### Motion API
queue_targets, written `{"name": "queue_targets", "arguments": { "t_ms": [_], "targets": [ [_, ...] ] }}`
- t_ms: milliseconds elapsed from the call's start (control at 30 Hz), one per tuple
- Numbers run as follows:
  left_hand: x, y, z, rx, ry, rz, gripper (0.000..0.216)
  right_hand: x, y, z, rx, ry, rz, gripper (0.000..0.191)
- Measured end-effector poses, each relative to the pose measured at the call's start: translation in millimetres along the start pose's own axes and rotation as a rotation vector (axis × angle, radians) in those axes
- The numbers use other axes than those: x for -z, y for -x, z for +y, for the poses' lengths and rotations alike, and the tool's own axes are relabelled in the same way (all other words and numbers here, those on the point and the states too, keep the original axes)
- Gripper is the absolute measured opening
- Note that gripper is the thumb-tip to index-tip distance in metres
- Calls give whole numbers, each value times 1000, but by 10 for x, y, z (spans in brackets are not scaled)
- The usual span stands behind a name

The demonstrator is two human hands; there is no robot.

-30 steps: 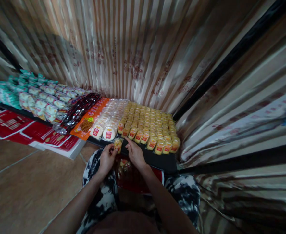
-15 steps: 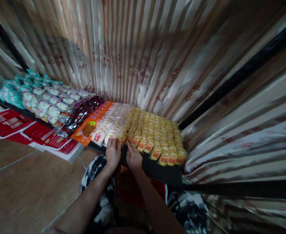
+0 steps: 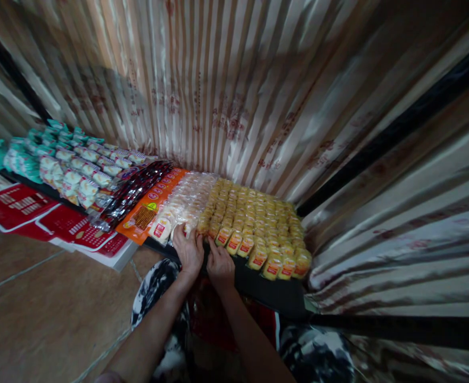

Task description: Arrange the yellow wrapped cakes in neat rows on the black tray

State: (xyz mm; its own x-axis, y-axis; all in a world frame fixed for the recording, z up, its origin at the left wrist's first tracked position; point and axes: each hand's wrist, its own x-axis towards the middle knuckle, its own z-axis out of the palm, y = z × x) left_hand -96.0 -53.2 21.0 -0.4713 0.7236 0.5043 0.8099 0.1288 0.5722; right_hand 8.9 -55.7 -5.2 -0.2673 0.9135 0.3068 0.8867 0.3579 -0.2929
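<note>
Rows of small yellow snack packets with red labels lie on a black shelf, next to rows of white round packets. Both my hands meet at the front of the shelf where the white and yellow rows join. My left hand rests against the front white packets, fingers closed forward. My right hand touches the front left yellow packet. The two hands pinch that packet between them, and it is mostly hidden by my fingers.
Left of the white rows lie orange packets, dark packets and teal-and-white packets. Red printed boxes sit below on the tiled floor. A striped curtain closes the back and right. My patterned clothing is underneath.
My left hand held a yellow packet in front of the shelf edge. Both hands have moved forward and pushed it into the front of the yellow rows. The view has shifted slightly.
</note>
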Motion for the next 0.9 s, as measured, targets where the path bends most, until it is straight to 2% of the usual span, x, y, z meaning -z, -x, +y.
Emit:
{"name": "queue_targets", "arguments": {
  "t_ms": [267,367,533,900],
  "targets": [
    [-103,-32,-102,-56,-33,30,33,-53,10,23,47,31,107,47],
    [-118,-23,-105,-80,-26,65,34,-44,10,22,48,27,118,46],
    [-120,8,-116,-137,-40,92,21,-44,4,16,40,17,126,44],
    [-100,26,-96,-193,-63,73,24,-57,5,16,52,7,143,44]
  ]
}}
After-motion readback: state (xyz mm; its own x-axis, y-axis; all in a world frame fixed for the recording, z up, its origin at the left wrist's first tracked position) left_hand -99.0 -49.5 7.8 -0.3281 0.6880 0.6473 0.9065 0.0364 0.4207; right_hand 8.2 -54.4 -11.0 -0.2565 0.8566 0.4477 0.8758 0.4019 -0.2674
